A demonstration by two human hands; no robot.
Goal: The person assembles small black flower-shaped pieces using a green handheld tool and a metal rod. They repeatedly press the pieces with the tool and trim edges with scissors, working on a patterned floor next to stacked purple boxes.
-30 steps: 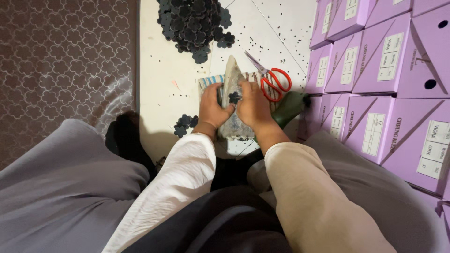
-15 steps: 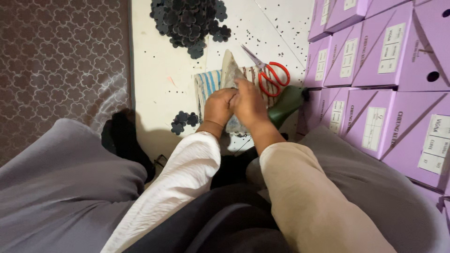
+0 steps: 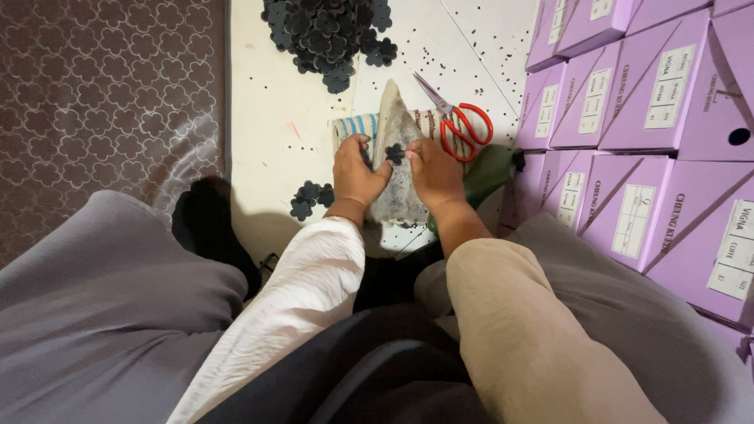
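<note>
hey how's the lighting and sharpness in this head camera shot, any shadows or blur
Head view: even indoor light, no glare; a soft shadow darkens the white floor near the knees; both hands, left hand and right hand, and the grey pointed shoe piece look sharp; frame edges bend slightly.

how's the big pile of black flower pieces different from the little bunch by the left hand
The big pile is many pieces heaped at the top of the white floor; the little bunch is a few, lying flat. The pile is far from the left hand; the bunch sits beside it. Both are dark flower-shaped cutouts.

Both forearms reach toward 12 o'clock; left hand [image 3: 357, 174] and right hand [image 3: 434, 174] side by side, fingers curled, gripping.
</note>
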